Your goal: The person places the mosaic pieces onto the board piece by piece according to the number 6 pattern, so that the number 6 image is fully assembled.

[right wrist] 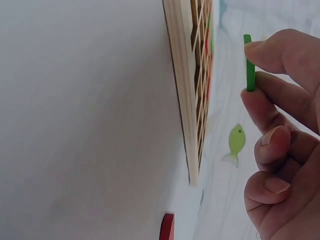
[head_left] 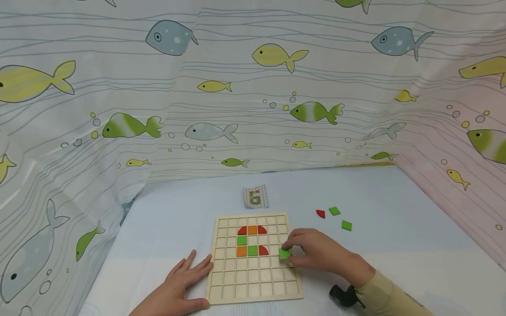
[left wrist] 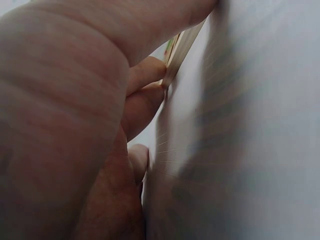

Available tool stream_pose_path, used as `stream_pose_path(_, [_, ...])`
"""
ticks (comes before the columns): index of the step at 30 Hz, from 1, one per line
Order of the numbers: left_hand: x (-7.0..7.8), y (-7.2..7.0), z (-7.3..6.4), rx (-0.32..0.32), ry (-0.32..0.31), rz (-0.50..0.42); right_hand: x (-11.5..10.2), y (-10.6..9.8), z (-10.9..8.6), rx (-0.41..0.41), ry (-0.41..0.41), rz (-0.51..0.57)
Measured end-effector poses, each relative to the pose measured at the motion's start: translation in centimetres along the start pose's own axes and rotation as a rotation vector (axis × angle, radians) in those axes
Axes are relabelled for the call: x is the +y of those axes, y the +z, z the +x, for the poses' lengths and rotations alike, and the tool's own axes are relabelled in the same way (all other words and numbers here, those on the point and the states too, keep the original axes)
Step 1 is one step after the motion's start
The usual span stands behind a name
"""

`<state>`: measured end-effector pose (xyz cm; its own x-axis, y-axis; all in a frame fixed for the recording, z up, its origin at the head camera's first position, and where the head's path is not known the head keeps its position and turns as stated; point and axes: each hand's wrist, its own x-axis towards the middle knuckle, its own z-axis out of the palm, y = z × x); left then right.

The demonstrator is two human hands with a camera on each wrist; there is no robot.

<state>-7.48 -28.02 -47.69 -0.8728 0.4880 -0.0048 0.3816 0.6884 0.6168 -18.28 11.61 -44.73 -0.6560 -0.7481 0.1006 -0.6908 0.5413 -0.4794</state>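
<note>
My right hand (head_left: 316, 250) pinches a thin green square tile (head_left: 283, 254) over the right side of a wooden grid board (head_left: 257, 301). In the right wrist view, the tile (right wrist: 250, 65) is seen edge-on between thumb and fingers, raised off the board. Several pieces lie in the board's upper cells: red quarter-circles (head_left: 263, 250), orange squares (head_left: 252, 230) and green squares (head_left: 241, 240). With fingers extended and spread, my left hand (head_left: 179, 283) touches the board's left edge; the left wrist view shows fingertips against the board's side (left wrist: 182, 55).
Behind the board lies a small printed card (head_left: 255, 196) with a coloured grid pattern. To the right are a loose red quarter-circle (head_left: 320, 213) and two green squares (head_left: 334, 211). A black device (head_left: 343, 296) sits under the right wrist. Fish-printed fabric (head_left: 213, 105) surrounds the table.
</note>
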Motion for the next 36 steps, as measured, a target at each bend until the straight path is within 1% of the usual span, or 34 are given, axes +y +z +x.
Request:
stream_pose_path(7, [-0.1, 0.1, 0.0, -0.012, -0.014, -0.003, -1.2, 0.9, 1.6, -0.035, -0.039, -0.015])
stream_pose_path(10, [-0.2, 0.2, 0.0, -0.002, 0.001, 0.012, -1.4, 1.4, 2.1, -0.043, -0.066, -0.031])
stream_pose_path(14, [-0.3, 0.2, 0.0, 0.008, 0.017, 0.034, -1.7, 2.0, 2.7, -0.060, -0.084, -0.046])
stream_pose_path(21, [-0.2, 0.1, 0.0, -0.013, -0.005, 0.020, -2.6, 2.4, 3.4, -0.098, -0.059, -0.078])
stream_pose_path(30, [0.0, 0.0, 0.0, 0.008, 0.020, 0.034, -2.9, 2.8, 3.8, -0.131, -0.050, -0.078])
stream_pose_path(36, [0.0, 0.0, 0.0, -0.004, 0.003, 0.021, -2.9, 2.8, 3.8, -0.148, -0.057, -0.090])
